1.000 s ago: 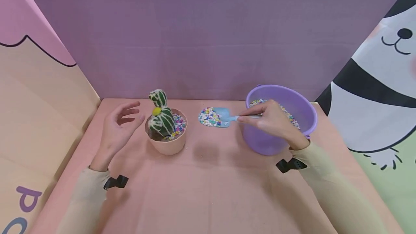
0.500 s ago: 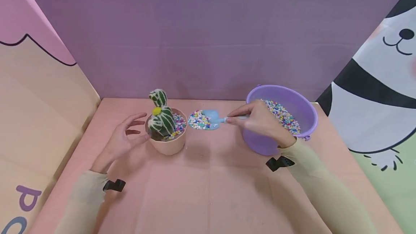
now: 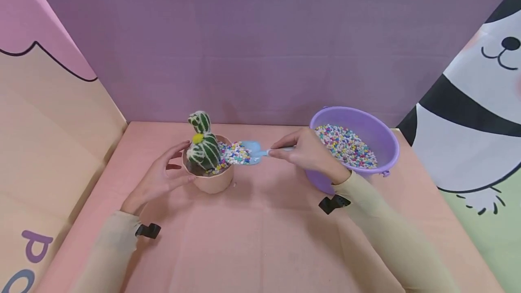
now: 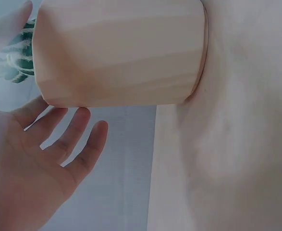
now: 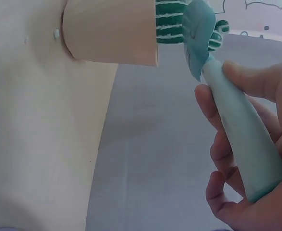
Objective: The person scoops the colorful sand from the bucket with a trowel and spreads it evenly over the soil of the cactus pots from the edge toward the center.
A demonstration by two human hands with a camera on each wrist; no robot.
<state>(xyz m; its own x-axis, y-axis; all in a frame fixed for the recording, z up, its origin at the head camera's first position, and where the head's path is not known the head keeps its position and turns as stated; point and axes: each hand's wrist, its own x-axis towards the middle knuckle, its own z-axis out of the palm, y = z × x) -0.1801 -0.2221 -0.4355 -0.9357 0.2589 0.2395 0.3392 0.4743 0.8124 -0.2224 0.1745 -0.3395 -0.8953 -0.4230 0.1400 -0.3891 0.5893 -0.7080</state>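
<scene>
A peach pot (image 3: 213,185) holds a green-and-white cactus (image 3: 205,152) with a yellow flower and small coloured pebbles. My left hand (image 3: 156,180) is at the pot's left side, thumb by the front rim, fingers loosely spread. In the left wrist view, fingertips (image 4: 83,114) lie along the pot's edge; whether they press on it I cannot tell. My right hand (image 3: 311,150) grips the handle of a light blue shovel (image 5: 244,130). The shovel's blade carries a heap of pebbles (image 3: 239,153), level, its tip over the pot's right rim.
A purple bucket (image 3: 374,137) partly filled with coloured pebbles (image 3: 346,146) stands behind my right hand. A stray pebble (image 3: 234,185) lies beside the pot on the pink tabletop (image 3: 244,248). A purple backdrop (image 3: 260,49) rises along the back edge.
The loaded shovel has moved left from beside the bucket to over the pot's right rim. My left hand has come down and right, from beside the pot to its left rim.
</scene>
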